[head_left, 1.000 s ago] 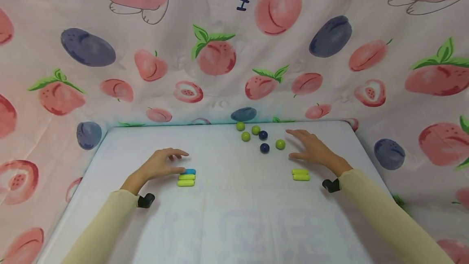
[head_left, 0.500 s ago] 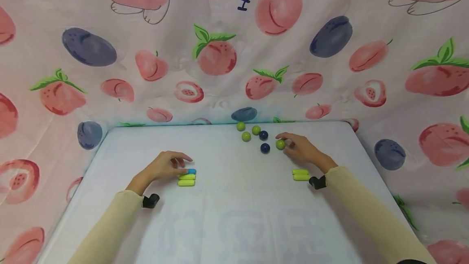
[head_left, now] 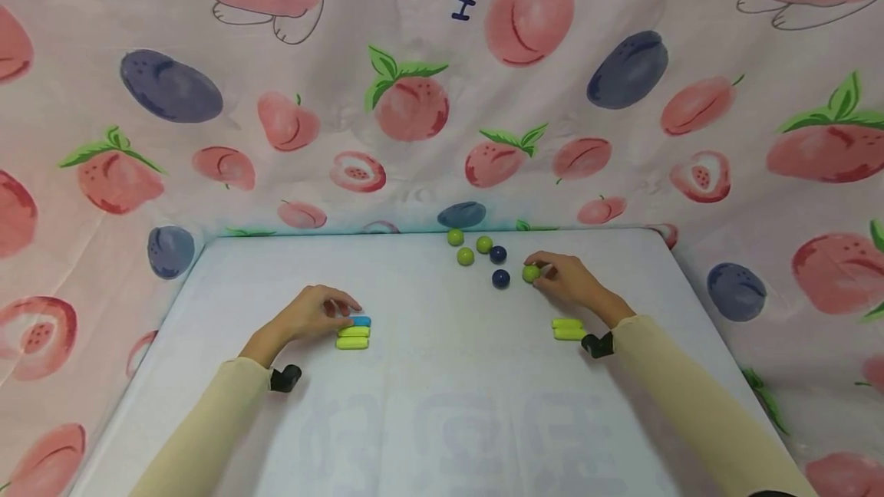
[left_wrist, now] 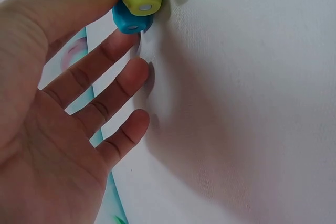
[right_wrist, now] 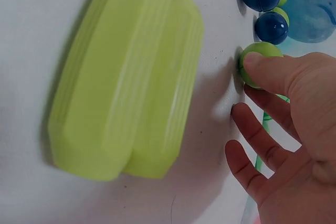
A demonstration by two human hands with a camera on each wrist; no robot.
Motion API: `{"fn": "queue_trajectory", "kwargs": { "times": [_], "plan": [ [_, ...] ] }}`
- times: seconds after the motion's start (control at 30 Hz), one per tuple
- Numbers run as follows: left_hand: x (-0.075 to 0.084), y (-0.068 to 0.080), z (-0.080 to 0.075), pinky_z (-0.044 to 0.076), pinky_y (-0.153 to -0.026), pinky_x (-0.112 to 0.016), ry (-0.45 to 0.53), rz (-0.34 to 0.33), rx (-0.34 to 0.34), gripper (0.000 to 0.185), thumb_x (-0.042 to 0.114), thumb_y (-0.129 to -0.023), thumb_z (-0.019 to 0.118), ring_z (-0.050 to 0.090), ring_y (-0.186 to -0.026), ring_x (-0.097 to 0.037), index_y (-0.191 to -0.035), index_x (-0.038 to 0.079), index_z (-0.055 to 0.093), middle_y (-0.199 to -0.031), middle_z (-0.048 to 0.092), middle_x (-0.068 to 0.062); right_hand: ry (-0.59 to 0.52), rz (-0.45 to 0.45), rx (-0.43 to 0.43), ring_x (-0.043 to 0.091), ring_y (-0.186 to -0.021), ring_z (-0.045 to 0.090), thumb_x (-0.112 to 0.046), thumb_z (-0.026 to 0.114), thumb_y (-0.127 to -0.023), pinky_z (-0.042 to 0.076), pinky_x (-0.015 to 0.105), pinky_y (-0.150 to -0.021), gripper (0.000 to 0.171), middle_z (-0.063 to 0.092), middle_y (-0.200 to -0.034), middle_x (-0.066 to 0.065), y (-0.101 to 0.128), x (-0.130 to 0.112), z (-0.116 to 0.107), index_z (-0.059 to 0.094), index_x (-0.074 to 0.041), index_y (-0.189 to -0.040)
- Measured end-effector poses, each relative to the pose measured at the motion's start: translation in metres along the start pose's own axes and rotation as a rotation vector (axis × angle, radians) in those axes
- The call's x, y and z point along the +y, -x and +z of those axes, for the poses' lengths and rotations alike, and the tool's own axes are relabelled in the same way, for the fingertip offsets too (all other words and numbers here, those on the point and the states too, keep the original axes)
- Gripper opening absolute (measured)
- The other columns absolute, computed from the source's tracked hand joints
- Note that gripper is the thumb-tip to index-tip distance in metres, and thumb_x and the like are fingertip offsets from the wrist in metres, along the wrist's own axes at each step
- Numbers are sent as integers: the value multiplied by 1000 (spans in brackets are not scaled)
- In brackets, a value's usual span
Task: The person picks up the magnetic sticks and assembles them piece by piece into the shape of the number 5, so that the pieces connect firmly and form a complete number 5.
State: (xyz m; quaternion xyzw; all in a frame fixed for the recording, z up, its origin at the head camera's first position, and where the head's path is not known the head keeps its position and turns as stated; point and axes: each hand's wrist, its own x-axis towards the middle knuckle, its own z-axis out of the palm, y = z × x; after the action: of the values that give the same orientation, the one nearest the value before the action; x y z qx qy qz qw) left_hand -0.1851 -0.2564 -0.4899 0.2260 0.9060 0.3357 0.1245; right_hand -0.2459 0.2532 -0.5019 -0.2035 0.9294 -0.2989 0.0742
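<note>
On the left of the white table, my left hand [head_left: 309, 314] pinches a blue magnetic rod [head_left: 361, 321] between thumb and index finger. Its silver end disc shows in the left wrist view, where the other fingers are spread loosely. Two yellow-green rods [head_left: 354, 337] lie side by side against the blue one. Over on the right, my right hand [head_left: 565, 279] pinches a green ball [head_left: 530, 274] between thumb and index finger. The right wrist view shows the thumb across this ball [right_wrist: 257, 50], while the remaining fingers stay half bent near the table.
Behind the held ball sit two dark blue balls [head_left: 500, 278] and three more green balls [head_left: 466, 256], near the table's back edge. Two yellow-green rods [head_left: 568, 329] lie together below my right hand. A fruit-print cloth [head_left: 414, 113] hangs behind the white table [head_left: 449, 405].
My right hand has moved left and down onto the green ball, and its fingers have closed on it. The left hand has shifted slightly right along the blue rod.
</note>
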Motion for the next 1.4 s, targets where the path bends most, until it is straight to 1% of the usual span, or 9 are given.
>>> {"fn": "queue_trajectory", "kwargs": {
  "times": [0.17,0.27,0.47,0.67,0.8,1.0,1.2,1.4],
  "plan": [
    [2,-1,0,47,-71,-29,-4,-11,-16,22,10,-88,79,56,-80,-19,-110,10,79,-92,70,1,-3,26,-4,30,-101,65,-7,73,-94,54,50,-91,42,68,-124,14,0,1,0,63,-12,-134],
    [3,-1,0,47,-70,-29,-15,-1,-21,22,7,-88,78,55,-80,-20,-110,9,79,-93,69,0,-2,34,-8,30,-101,65,-7,73,-94,53,50,-91,42,68,-124,14,0,-1,0,63,-11,-135],
    [5,-3,1,45,-69,-28,-39,2,-32,19,6,-87,76,52,-77,-17,-106,8,78,-86,66,3,-8,61,-12,30,-103,63,-8,73,-95,53,49,-92,42,67,-127,13,3,-6,-2,63,-10,-135],
    [8,-7,1,44,-67,-29,-28,-35,-58,13,7,-88,78,52,-74,-17,-101,7,78,-81,63,2,-5,110,-36,29,-101,62,-12,75,-94,53,46,-89,41,66,-126,13,10,-12,-1,64,-11,-133],
    [9,-8,0,43,-67,-29,-18,-58,-62,12,7,-87,78,51,-74,-17,-99,9,78,-80,61,2,-16,92,-47,27,-99,61,-13,77,-93,53,43,-87,41,67,-125,14,14,-20,-1,65,-10,-132],
    [9,-9,1,42,-67,-29,-21,-62,-51,12,7,-87,79,50,-74,-17,-98,9,76,-79,60,2,-53,39,-39,23,-91,61,-10,78,-91,52,37,-81,39,69,-120,12,21,-36,4,67,-10,-128],
    [10,-12,4,41,-67,-29,-37,-53,-21,13,10,-86,81,50,-74,-17,-99,11,76,-77,58,3,-104,36,-52,20,-88,59,-12,80,-90,50,33,-78,38,70,-119,9,24,-50,16,67,-11,-126],
    [16,-16,8,42,-70,-31,-37,-51,8,14,11,-87,80,51,-78,-18,-100,13,76,-80,59,0,-150,32,-58,19,-87,57,-12,80,-90,49,30,-75,37,69,-117,7,24,-62,29,68,-11,-126]
  ]
}}
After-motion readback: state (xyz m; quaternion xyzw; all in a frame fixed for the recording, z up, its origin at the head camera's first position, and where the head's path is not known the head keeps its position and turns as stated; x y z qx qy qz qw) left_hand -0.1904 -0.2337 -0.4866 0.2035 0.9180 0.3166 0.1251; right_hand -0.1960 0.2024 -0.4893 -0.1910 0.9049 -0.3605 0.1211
